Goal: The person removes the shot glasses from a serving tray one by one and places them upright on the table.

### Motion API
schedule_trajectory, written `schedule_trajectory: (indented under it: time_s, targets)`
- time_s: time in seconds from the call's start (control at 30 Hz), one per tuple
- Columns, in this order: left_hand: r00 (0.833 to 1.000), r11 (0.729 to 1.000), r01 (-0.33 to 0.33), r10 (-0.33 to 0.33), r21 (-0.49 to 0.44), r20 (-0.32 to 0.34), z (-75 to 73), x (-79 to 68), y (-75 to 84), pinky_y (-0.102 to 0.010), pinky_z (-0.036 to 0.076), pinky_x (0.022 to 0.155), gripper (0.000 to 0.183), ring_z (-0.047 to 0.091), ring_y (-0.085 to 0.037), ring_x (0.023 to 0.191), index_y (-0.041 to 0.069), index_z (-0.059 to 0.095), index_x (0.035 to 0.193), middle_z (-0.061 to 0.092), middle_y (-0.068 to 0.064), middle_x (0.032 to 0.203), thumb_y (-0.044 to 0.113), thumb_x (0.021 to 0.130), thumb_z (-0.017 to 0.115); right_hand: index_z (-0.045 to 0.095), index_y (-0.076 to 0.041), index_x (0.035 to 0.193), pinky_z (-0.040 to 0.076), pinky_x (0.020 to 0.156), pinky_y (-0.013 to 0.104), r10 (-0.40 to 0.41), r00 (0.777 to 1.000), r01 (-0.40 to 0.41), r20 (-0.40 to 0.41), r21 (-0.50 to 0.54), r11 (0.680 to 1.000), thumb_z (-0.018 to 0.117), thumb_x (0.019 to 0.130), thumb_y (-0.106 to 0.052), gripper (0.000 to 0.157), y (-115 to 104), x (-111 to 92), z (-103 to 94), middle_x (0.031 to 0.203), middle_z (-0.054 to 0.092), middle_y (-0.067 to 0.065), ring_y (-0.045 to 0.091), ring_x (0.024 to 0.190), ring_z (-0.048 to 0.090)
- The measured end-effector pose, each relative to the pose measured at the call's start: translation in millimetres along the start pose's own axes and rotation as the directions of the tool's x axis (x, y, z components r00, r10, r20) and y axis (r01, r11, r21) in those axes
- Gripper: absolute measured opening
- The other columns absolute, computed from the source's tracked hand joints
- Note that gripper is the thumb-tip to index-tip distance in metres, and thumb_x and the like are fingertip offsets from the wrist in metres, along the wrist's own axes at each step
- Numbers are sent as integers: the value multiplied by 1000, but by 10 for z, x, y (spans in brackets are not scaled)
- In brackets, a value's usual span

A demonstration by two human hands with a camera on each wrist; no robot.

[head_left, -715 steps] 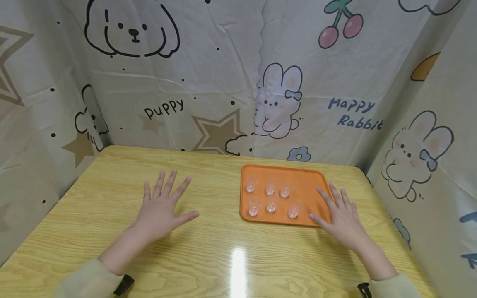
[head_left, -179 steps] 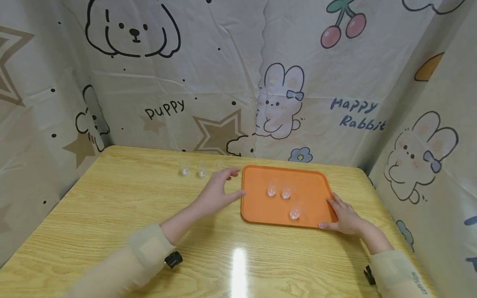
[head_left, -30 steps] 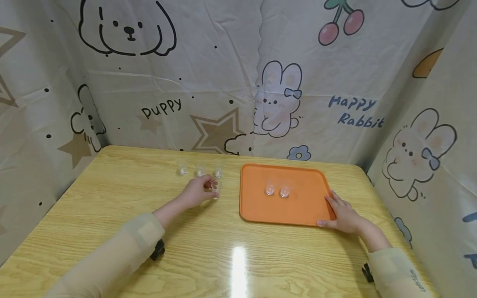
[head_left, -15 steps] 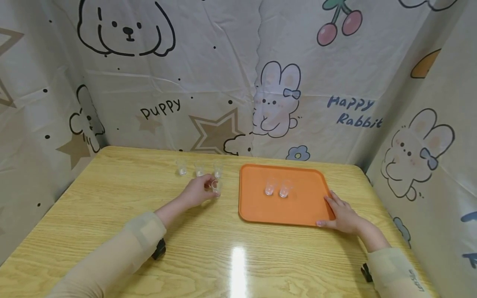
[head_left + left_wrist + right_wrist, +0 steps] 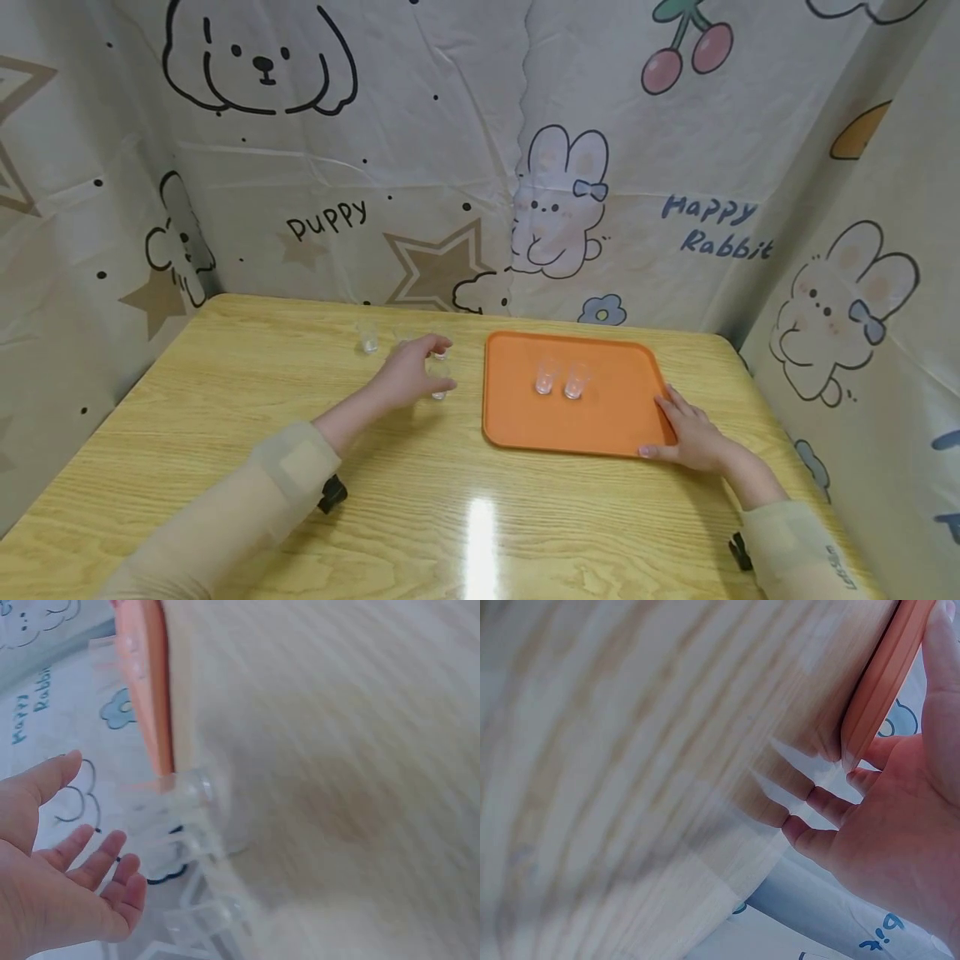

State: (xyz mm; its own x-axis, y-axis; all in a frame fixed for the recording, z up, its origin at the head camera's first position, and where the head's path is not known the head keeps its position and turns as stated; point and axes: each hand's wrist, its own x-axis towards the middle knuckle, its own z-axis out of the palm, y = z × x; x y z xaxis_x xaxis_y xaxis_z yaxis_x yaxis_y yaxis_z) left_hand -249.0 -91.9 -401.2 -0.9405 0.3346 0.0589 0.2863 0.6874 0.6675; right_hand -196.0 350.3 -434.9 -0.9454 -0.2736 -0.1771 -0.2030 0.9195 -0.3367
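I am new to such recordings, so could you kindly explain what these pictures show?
There is no machine here: a person works barehanded. One picture comes from a camera on the head, looking forward and down; the others come from a camera on each wrist. On the table lies an orange tray with two small clear cups on it; four more cups stand left of it, some partly hidden by the left hand. Its thumb and fingers are apart beside the nearest cup, apparently not gripping it. The right hand touches the tray's near right corner.
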Motion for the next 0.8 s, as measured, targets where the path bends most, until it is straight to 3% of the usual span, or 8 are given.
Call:
schedule_trajectory:
  time_s: [0.17,0.37,0.8]
  targets:
    - [1000,1000,-3,3,12,-10,5,66,160,-51,35,99,68,47,-33,118,10,48,136,56,-8,129,34,79,76,24,13,142,23,95,73,0,1000,0,-3,-1,1000,71,77,-51,102,-2,-4,-1,149,11,35,64,124,20]
    - [999,999,-37,36,-18,-24,68,175,353,-48,39,99,67,46,-32,121,9,48,135,55,-10,130,32,79,76,24,13,142,24,95,73,-1,1000,1,5,7,1000,71,77,-51,103,1,-4,-6,149,10,35,63,125,19]
    - [995,977,-95,87,-192,-52,400,381,606,-40,40,102,65,47,-30,123,7,48,135,53,-10,133,27,80,77,23,12,143,24,96,72,3,1000,-3,14,14,1000,71,78,-51,103,14,-3,-4,150,9,34,62,126,18]
